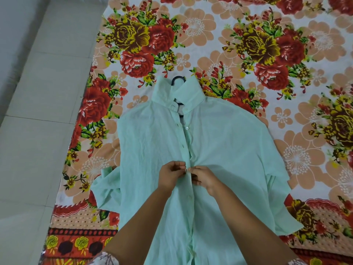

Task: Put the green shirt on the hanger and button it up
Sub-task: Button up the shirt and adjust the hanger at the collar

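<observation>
**A:** Close in at six o'clock, the two hands meet on the front of the green shirt (152,142). The left hand (171,175) pinches one edge of the opening and the right hand (204,178) pinches the other, fingertips almost touching.

**B:** I'd call that the buttoning step, about halfway up. Whatever sits between those fingertips is too small to make out. The lower button (190,197) towards six looks done.

**A:** What does the next move ask for?

**B:** Fine work, I'd say: ease the button through its hole while keeping both edges lined up. Then go on towards twelve, where the front gapes and a white button (187,128) lies bare, unfastened.

**A:** Is the hanger in?

**B:** Yes, the hanger (178,80) is inside the shirt, and its dark hook pokes out of the collar at twelve.

**A:** And what's underneath?

**B:** The shirt lies flat, front up with sleeves spread, on a floral sheet (248,44) of red and yellow roses that runs off past twelve and three. Out at nine o'clock there's a pale tiled floor (38,111).
</observation>
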